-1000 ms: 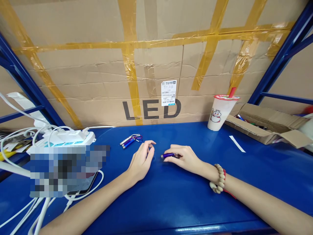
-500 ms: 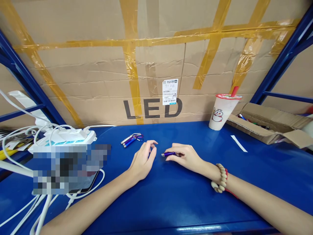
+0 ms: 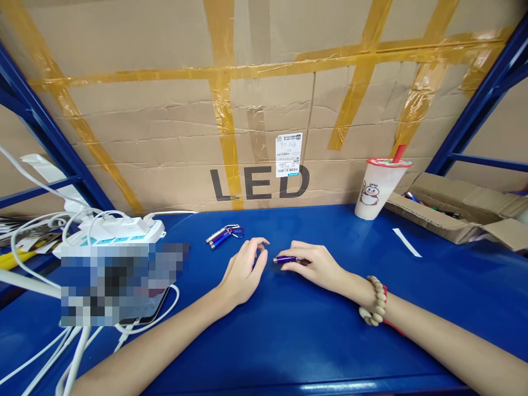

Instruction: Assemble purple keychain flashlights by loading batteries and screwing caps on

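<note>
Between the thumb and fingers of my right hand (image 3: pixel 315 263) is a small purple metal keychain flashlight (image 3: pixel 286 259). Its silver end points left, and my fingers hide its other end. My left hand (image 3: pixel 246 269) rests on the blue tabletop (image 3: pixel 264 341), empty, fingers curved and thumb apart. A short gap separates it from the flashlight's silver end. Just beyond my left hand lie more small keychain flashlights, among them a silver one (image 3: pixel 214 236) and a blue one (image 3: pixel 220 240), with carabiner clips at their far end.
On the left are a white power strip (image 3: pixel 154 231), tangled white cables and a phone (image 3: pixel 154 313), partly blurred out. A drink cup (image 3: pixel 377 192) with a red straw, a white paper strip (image 3: pixel 407 242) and an open carton (image 3: pixel 449 225) stand or lie right. A large taped box (image 3: pixel 173 132) walls the back.
The view has shifted slightly, so the surroundings sit a little further right. Both hands keep nearly the same pose, and the purple flashlight stays in my right hand.
</note>
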Available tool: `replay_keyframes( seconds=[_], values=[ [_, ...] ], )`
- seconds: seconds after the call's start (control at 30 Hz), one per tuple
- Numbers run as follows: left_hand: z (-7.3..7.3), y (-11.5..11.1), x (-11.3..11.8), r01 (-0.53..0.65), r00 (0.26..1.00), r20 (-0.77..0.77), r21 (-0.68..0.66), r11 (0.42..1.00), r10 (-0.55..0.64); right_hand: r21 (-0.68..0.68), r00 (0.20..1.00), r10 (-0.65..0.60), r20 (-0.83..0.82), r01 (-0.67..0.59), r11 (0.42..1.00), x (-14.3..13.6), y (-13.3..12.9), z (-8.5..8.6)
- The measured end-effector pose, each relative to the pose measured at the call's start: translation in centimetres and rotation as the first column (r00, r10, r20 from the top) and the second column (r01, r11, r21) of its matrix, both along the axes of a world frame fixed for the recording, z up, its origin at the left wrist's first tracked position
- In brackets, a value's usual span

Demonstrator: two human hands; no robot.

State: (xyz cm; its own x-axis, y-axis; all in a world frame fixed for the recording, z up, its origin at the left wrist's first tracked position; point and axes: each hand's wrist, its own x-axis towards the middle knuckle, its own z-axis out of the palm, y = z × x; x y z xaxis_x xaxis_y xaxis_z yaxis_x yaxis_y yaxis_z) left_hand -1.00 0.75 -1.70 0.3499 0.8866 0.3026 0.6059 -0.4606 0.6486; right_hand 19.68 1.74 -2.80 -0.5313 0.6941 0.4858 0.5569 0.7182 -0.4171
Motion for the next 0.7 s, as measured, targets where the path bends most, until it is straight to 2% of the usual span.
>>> replay_keyframes(
  seconds=[0.43,0.7],
  values=[
    [-0.03,0.04,0.00,0.018,1.000,-0.024,0.009,1.000,-0.018,0.031,0.999,0.035,0.009,-0.035,0.999,-0.07,-0.43,0.56],
    [-0.04,0.01,0.02,0.023,0.999,-0.041,0.029,0.999,-0.022,0.042,0.999,0.040,0.021,-0.041,0.998,-0.03,-0.33,0.25]
  ],
)
